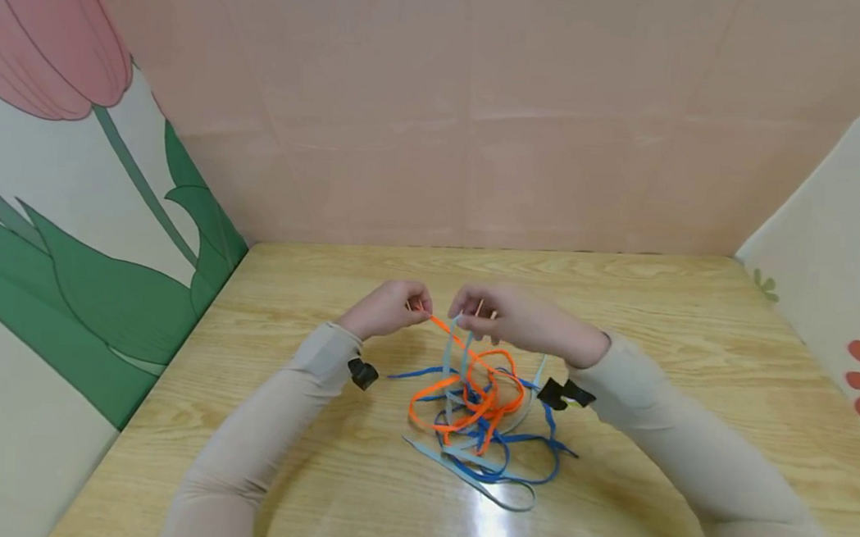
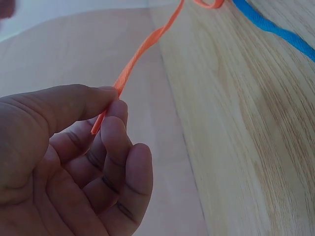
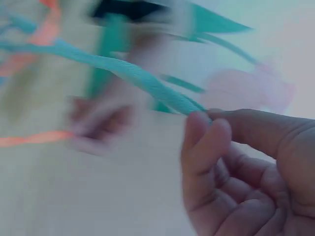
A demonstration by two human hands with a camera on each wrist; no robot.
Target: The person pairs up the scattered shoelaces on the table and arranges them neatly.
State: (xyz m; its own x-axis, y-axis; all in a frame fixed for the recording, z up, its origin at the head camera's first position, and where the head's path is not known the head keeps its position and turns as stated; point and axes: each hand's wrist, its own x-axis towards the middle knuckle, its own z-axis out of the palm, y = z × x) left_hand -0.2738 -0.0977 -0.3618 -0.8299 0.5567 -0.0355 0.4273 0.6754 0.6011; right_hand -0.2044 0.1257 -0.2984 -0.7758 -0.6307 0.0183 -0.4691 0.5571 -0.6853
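Observation:
Between thumb and forefinger, my left hand pinches an orange shoelace close to its tip, and the lace runs taut down toward the pile. Just to the right, my right hand pinches a light teal shoelace, raised in a fold above the table. Below both hands lies a loose tangle where the orange and teal laces cross a blue shoelace. In the right wrist view the left hand and the background are blurred.
The tangle rests on a wood-grain table. A pink wall covering rises behind its far edge, with a tulip-patterned panel on the left and a flowered white panel on the right.

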